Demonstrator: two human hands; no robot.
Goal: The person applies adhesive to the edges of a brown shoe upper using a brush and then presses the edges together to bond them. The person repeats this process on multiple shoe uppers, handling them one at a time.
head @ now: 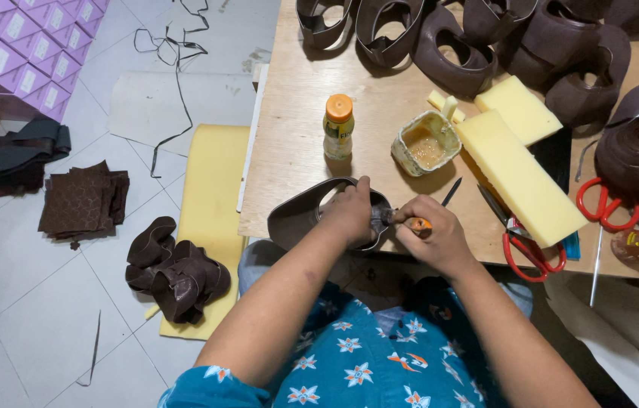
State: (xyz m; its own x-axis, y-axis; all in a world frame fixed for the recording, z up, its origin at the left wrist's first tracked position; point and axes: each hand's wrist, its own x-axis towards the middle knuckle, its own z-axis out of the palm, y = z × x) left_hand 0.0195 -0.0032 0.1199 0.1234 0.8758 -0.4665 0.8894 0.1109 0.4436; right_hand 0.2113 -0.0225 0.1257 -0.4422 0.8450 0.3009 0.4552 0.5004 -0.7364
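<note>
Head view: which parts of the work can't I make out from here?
- Tool tip: the right hand covers the orange-handled tool; its working end is hidden between both hands.
- Brown shoe upper: its right part lies under the left hand.
- Each hand's grip: fingers curl away from the camera.
- Tub contents: too small to identify.
- Right red scissors: blades hidden under a dark upper.

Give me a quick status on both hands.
Left hand grips brown shoe upper. Right hand holds orange-handled tool against it. Nothing in the way.
</note>
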